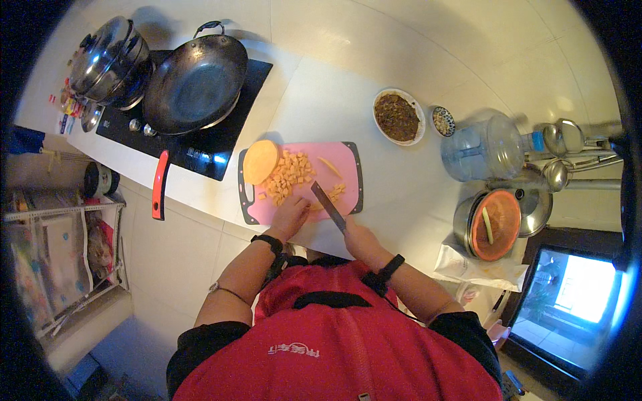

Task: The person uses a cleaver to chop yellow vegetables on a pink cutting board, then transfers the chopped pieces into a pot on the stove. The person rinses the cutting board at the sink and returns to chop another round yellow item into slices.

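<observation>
My right hand (363,239) grips a kitchen knife (328,205), its dark blade slanting up and left over a pink cutting board (351,168) with dark corners. Left of the blade, the bent fingers of my left hand (291,218) hold an orange vegetable strip (317,205) down on the board; the fingertips partly hide it. A heap of small orange cubes (291,173) covers the middle of the board. Beside the heap lies a large cut piece of the orange vegetable (261,161). One loose strip (329,167) and a few cubes (337,191) rest to the right.
A wok (200,85) sits on the black cooktop (225,145), its red handle (160,185) past the counter edge. Behind it stands a lidded steel pot (108,65). To the right are a dish of brown food (397,118), a small bowl (443,122), a water jug (481,148) and an orange basin (504,220).
</observation>
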Demonstrator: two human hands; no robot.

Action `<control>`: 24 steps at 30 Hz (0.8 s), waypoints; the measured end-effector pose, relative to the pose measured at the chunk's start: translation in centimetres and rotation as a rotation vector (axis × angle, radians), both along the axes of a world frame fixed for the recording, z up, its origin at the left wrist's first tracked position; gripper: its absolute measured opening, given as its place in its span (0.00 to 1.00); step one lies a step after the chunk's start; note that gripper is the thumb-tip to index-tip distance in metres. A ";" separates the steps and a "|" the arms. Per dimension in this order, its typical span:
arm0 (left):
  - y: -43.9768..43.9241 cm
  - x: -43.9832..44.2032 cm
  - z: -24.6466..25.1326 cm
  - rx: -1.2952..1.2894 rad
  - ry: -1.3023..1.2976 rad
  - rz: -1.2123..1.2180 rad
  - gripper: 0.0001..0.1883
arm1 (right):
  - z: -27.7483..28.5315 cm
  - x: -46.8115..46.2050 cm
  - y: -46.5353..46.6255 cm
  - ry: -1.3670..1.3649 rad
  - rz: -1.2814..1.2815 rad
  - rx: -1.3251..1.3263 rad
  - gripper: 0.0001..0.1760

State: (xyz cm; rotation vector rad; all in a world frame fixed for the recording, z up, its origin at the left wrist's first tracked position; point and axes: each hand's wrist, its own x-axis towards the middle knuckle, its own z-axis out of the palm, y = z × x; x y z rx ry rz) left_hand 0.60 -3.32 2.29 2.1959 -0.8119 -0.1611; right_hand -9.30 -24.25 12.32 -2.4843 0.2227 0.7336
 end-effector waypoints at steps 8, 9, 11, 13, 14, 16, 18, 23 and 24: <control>-0.6 0.5 0.0 0.050 0.021 -0.055 0.04 | -4.5 0.6 0.7 -0.112 0.000 0.047 0.12; -0.6 0.6 0.2 0.060 0.017 -0.059 0.04 | -4.4 0.9 0.4 -0.099 -0.027 0.096 0.11; -0.7 0.6 0.7 0.071 -0.016 -0.059 0.06 | -3.7 1.4 -0.1 -0.114 -0.044 0.135 0.11; -0.9 0.4 1.1 0.108 0.087 -0.026 0.05 | -2.8 1.3 -0.1 -0.137 -0.035 0.111 0.11; -1.0 0.2 1.2 0.130 0.198 0.004 0.04 | -2.3 1.0 0.0 -0.117 -0.010 0.078 0.10; -1.2 0.0 1.2 0.115 0.242 0.037 0.06 | -1.9 0.7 0.4 -0.070 0.038 0.011 0.10; -1.3 -0.1 0.9 0.037 0.120 0.056 0.06 | -2.0 0.3 1.0 -0.040 0.047 0.003 0.10; -1.2 0.3 -0.6 0.032 0.108 -0.014 0.07 | -4.4 0.8 2.2 -0.041 0.020 -0.018 0.10; -1.0 0.4 -0.8 0.150 0.077 -0.062 0.07 | -4.7 0.9 2.2 -0.099 -0.013 0.015 0.10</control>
